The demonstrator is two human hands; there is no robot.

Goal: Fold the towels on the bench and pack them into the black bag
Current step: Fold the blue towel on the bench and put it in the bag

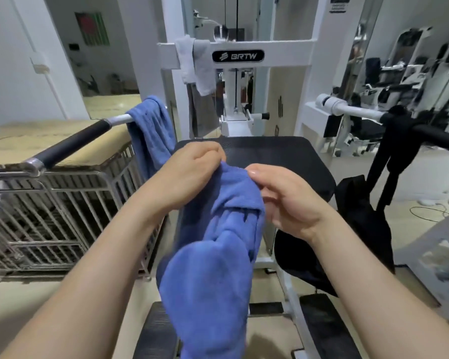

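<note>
Now you hold the soft blue cloth towel [218,255] over the black padded bench [283,156]. Your left hand [189,172] curls round its top edge and your right hand [283,200] pinches it close by, likely so it hangs down for folding. The black cloth bag [360,221] hangs nearby.

left hand [192,172] + right hand [283,198] pinch blue towel [213,268] top edge | towel hangs bunched over black bench [283,156] | black bag [360,229] hangs right
</note>
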